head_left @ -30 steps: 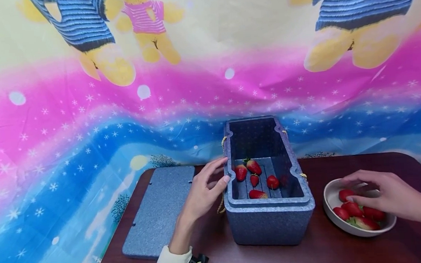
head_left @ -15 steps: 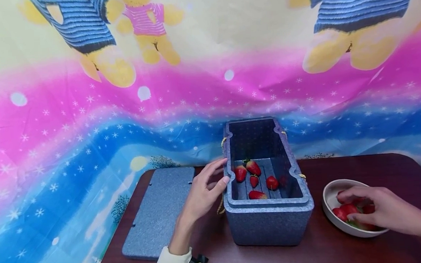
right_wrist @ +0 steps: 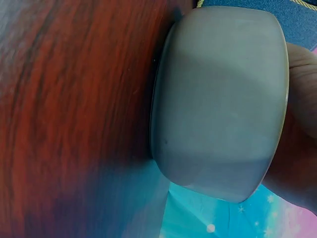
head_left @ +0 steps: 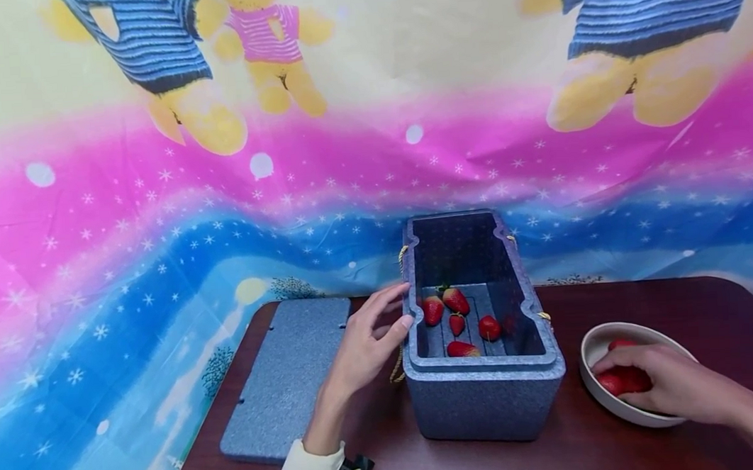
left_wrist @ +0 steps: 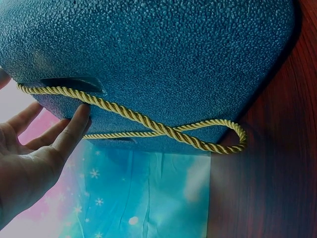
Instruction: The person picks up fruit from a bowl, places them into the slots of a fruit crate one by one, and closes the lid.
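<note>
A deep blue-grey foam box (head_left: pixel 484 407) stands lidless on the table, with several strawberries (head_left: pixel 455 300) on its floor. My left hand (head_left: pixel 368 342) rests its fingertips against the box's left side, close to the rim. In the left wrist view, its fingers (left_wrist: pixel 74 130) are spread beside a twisted gold cord (left_wrist: pixel 131 115). To the right of the box is a pale round bowl (head_left: pixel 589 341) of strawberries (head_left: pixel 633 376). Inside it, my right hand (head_left: pixel 668 383) curls its fingers and thumb about a strawberry. The right wrist view shows mostly the bowl's outer wall (right_wrist: pixel 223 99), hiding the fingertips.
The flat foam lid (head_left: pixel 288 381) lies on the dark wooden table (head_left: pixel 592 451), left of the box. A printed cloth backdrop (head_left: pixel 321 160) with bears and snowflakes hangs behind the table.
My right hand has lowered deeper into the bowl and leftward, its fingers closing about a strawberry. The left hand stays against the box.
</note>
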Tool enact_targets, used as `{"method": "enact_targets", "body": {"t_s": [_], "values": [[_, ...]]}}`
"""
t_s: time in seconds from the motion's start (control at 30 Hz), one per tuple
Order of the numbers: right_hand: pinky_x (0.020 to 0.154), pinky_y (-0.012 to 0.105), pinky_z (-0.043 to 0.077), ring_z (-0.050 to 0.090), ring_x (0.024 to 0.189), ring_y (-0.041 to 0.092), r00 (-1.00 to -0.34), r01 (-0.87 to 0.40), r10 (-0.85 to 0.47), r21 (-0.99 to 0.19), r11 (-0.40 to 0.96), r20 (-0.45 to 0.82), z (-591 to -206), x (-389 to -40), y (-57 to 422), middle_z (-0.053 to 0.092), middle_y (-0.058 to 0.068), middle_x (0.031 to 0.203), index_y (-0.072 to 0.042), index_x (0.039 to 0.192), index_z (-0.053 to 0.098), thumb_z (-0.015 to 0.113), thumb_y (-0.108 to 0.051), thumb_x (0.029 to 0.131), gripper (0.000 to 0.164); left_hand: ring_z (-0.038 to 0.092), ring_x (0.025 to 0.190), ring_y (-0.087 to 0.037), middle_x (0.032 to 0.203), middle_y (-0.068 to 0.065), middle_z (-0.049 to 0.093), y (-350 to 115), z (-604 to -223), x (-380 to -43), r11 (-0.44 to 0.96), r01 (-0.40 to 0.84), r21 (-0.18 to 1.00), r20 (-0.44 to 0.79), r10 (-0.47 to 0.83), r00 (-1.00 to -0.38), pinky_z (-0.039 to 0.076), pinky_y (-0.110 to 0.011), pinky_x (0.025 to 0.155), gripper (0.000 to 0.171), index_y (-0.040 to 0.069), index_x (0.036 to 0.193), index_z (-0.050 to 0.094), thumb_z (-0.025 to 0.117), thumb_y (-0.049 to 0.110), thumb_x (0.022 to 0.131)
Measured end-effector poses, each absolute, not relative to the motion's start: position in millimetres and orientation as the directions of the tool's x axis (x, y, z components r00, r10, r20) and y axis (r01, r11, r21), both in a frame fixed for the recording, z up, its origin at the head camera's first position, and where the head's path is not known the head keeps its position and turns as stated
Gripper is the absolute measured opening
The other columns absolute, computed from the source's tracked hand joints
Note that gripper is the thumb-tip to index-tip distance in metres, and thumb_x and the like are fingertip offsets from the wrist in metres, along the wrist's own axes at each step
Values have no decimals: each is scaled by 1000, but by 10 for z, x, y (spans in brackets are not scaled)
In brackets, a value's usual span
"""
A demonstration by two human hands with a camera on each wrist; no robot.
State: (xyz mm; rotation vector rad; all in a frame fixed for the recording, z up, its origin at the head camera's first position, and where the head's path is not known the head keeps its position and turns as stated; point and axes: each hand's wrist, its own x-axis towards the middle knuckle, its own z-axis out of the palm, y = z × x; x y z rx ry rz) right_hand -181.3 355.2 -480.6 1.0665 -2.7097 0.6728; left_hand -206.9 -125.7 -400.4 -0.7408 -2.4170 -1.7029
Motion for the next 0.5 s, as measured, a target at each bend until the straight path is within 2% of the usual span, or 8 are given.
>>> {"method": "enact_targets", "body": {"t_s": [0.17, 0.23, 0.37, 0.5], "values": [[65, 9, 44, 57, 90, -10, -722, -692, -605, -341, 636, 336, -4801, -1819, 3526, 70, -19, 102, -29, 111, 77, 97, -2, 70, 54, 60, 143, -23, 163, 3, 52, -1253, -3992, -2067, 262, 432, 863, 340, 331, -880, 59, -51, 108, 50, 31, 156, 55, 66, 30, 108], [65, 10, 44, 57, 90, -9, -726, -688, -597, -356, 633, 341, -4782, -1816, 3530, 70, -19, 102, -29, 112, 76, 97, -3, 71, 52, 60, 143, -23, 162, 3, 52, -1253, -3990, -2064, 264, 430, 864, 337, 331, -881, 59, -51, 108, 50, 31, 156, 55, 66, 30, 108], [61, 17, 47, 56, 88, -10, -778, -628, -552, -397, 669, 299, -4715, -1789, 3558, 70, -17, 103, -28, 114, 75, 96, -10, 77, 46, 60, 143, -23, 162, 4, 52, -1253, -3991, -2060, 267, 425, 865, 333, 330, -883, 59, -50, 108, 50, 31, 156, 55, 66, 31, 108], [63, 16, 50, 59, 89, -12, -808, -586, -495, -354, 729, 319, -4622, -1772, 3576, 72, -22, 103, -34, 111, 75, 97, -13, 75, 47, 59, 144, -23, 162, 3, 52, -1252, -3991, -2061, 264, 427, 865, 335, 330, -882, 59, -50, 108, 50, 31, 156, 55, 66, 30, 108]]}}
